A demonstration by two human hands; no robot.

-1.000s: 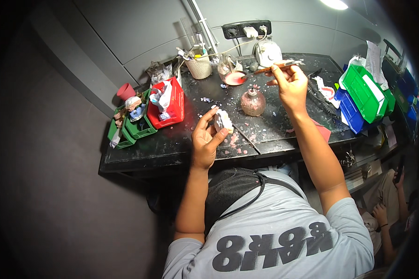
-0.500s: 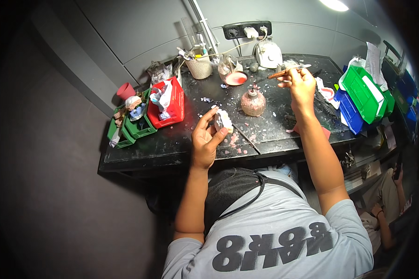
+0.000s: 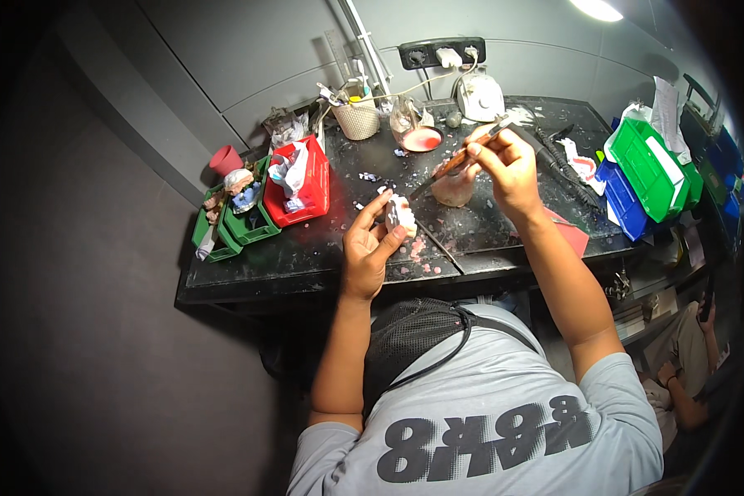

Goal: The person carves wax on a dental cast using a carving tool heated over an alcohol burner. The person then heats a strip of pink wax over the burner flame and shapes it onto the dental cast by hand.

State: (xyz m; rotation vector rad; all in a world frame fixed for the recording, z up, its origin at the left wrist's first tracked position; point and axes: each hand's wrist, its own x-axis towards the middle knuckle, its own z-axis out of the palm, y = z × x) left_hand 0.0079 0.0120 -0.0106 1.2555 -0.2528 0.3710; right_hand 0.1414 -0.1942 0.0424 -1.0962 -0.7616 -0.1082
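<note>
My left hand (image 3: 364, 255) grips a small white dental cast (image 3: 399, 217) above the near part of the bench, thumb on one side and fingers on the other. A reddish patch shows near the cast's upper edge. In my right hand (image 3: 511, 174) is a wax knife (image 3: 452, 163) with a brown handle, pinched between thumb and fingers. Its dark tip points down-left, close to the cast; whether they touch I cannot tell. Behind the knife stands a round pinkish glass spirit lamp (image 3: 454, 195), its top partly hidden. A thin dark rod (image 3: 441, 248) lies below the cast.
A round dish with red wax (image 3: 422, 140) sits beyond the lamp. Red (image 3: 312, 186) and green bins (image 3: 253, 235) stand left; green (image 3: 646, 161) and blue bins (image 3: 624, 198) right. Pink scraps litter the black bench (image 3: 306, 269). Another person's hand (image 3: 668, 374) shows at lower right.
My right hand has moved left and toward me, bringing the wax knife from beyond the lamp to beside the cast. My left hand holds the cast almost where it was.
</note>
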